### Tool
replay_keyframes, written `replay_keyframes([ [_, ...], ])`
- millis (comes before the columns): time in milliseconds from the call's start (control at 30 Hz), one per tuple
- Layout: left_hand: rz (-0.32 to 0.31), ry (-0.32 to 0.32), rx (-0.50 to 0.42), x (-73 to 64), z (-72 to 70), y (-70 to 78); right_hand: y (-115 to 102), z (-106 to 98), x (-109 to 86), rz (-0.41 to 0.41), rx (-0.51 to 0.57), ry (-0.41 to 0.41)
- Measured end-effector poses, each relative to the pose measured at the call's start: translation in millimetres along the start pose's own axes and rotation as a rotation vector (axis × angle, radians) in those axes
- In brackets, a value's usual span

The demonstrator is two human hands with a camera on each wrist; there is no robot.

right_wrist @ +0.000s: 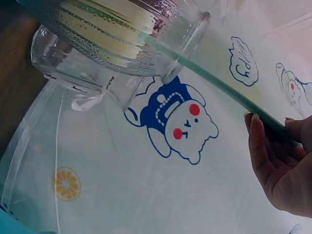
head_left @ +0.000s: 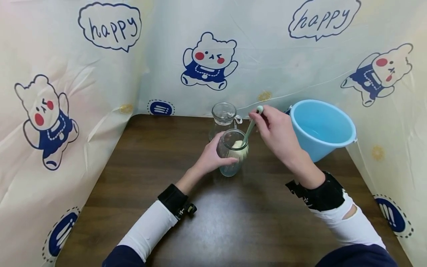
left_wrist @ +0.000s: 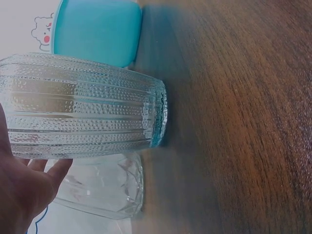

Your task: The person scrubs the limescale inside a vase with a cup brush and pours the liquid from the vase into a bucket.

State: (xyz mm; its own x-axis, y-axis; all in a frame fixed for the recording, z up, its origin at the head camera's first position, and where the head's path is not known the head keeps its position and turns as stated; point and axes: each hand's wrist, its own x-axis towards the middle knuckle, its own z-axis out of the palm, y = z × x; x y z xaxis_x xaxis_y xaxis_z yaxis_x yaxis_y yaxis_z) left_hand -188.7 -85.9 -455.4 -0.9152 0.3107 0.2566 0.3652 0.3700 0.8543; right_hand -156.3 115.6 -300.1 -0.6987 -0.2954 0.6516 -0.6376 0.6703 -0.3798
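My left hand point(head_left: 213, 155) grips a clear ribbed glass jar point(head_left: 229, 170), its thumb across the near side and its fingers round the far left side. Inside the jar sits the pale yellow head point(right_wrist: 105, 39) of a sponge bottle brush, seen through the textured glass in the right wrist view. The brush's thin green handle point(head_left: 249, 130) slants up out of the jar's mouth to the right. My right hand point(head_left: 279, 134) pinches that handle near its top end between thumb and fingers. In the left wrist view the jar point(left_wrist: 87, 107) shows its beaded ribs and thick base.
Behind the gripped jar stands a second glass jar point(head_left: 224, 115) with a white ribbon at its neck. A light blue bucket point(head_left: 321, 142) stands right of my right hand. A printed cloth point(head_left: 160, 66) walls in the back and sides of the brown wooden table point(head_left: 213, 230).
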Motion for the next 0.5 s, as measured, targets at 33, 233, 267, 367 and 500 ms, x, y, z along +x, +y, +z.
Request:
replay_keyframes([
  [33,0.002,0.002,-0.005,0.1,0.1,-0.5,0.6,0.7,-0.4,-0.004,-0.005,-0.003],
  [233,-0.019,-0.023,-0.002,-0.9,1.7,-3.9,6.4,14.4,-12.4,0.024,-0.018,-0.092],
  [267,-0.022,-0.027,-0.003,-1.0,1.8,-4.2,6.4,14.7,-12.6,0.028,-0.017,-0.093],
  [367,-0.027,-0.025,-0.004,-1.2,1.5,-4.3,3.3,9.0,-6.3,0.006,-0.021,-0.05],
  [500,-0.033,-0.017,-0.002,-0.3,0.8,-3.2,-2.2,-4.3,5.5,-0.025,-0.001,0.021],
])
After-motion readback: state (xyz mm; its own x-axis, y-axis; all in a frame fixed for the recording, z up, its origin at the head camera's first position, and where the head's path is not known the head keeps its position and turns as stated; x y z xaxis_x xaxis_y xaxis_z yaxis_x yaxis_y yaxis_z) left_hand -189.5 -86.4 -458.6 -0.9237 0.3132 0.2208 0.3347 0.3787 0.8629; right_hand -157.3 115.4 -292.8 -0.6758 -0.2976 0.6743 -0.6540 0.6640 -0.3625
